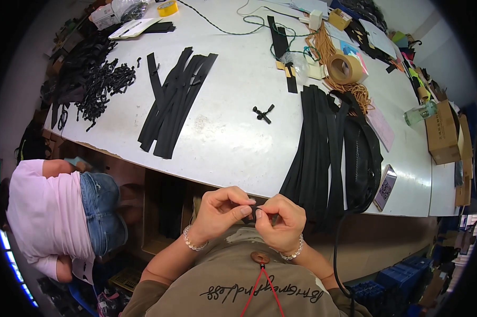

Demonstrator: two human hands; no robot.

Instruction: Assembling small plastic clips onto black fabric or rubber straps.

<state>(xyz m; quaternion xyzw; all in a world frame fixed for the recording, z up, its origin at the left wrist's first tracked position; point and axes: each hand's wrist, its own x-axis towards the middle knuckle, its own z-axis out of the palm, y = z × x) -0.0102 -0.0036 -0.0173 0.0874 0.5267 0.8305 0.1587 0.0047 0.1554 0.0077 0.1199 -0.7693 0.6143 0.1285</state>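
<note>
In front of my chest, my left hand (221,212) and my right hand (282,224) meet with fingertips pinched together. Between them is a small black piece (254,211), mostly covered by the fingers, so its exact kind cannot be made out. Beyond the hands, a few small black pulls (263,113) lie on the white table (228,142). To the right, long black zipper strips (315,153) hang over the near edge beside a black bag (362,158). More black zipper strips (175,105) lie crossed on the left.
A heap of small black pulls (109,84) covers the far left. At the right are a tape roll (345,69), tan cord (323,47), a phone (385,187), a glass bottle (421,113) and a cardboard box (442,132). Another person (48,211) bends beside the table at left.
</note>
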